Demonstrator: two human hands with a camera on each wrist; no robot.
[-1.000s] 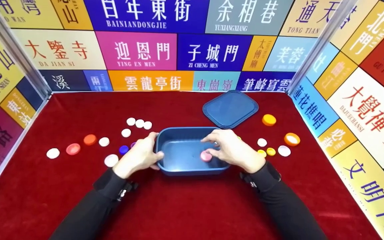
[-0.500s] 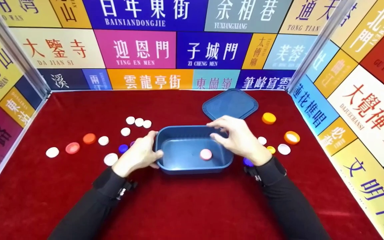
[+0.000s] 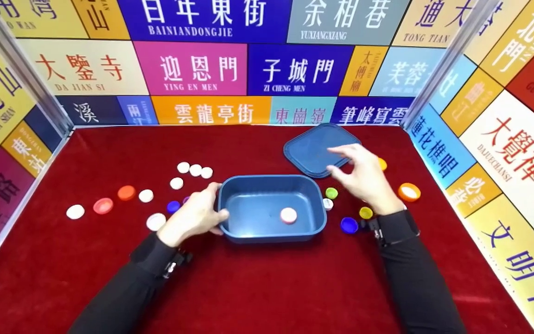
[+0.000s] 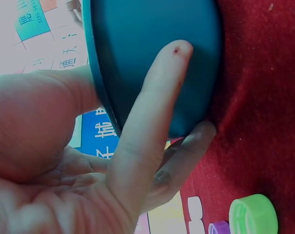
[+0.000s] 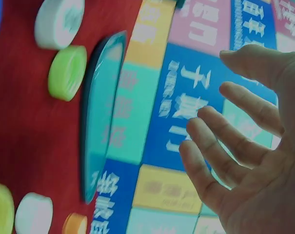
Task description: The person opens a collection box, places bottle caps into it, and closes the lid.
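A deep blue plastic box (image 3: 271,238) stands on the red cloth, with one pale pink bottle cap (image 3: 288,215) lying inside toward its right. My left hand (image 3: 193,213) grips the box's left end, thumb over the rim and fingers along the outer wall; the left wrist view shows the index finger (image 4: 162,92) stretched against that wall. My right hand (image 3: 364,178) is in the air to the right of the box, fingers spread and holding nothing. In the head view it overlaps the right edge of the flat blue lid (image 3: 311,153). An orange cap (image 3: 382,163) is partly hidden behind it.
Right of the box lie a green cap (image 3: 331,193), a white cap (image 3: 327,204), a blue cap (image 3: 349,225), a yellow cap (image 3: 365,213) and a larger orange cap (image 3: 409,191). Several caps lie left, including a red cap (image 3: 126,193) and a white cap (image 3: 75,212). Printed panels (image 3: 193,69) enclose the table.
My right hand has let go of the pink cap inside the box, risen out and moved right toward the lid. The left hand keeps its hold on the box.
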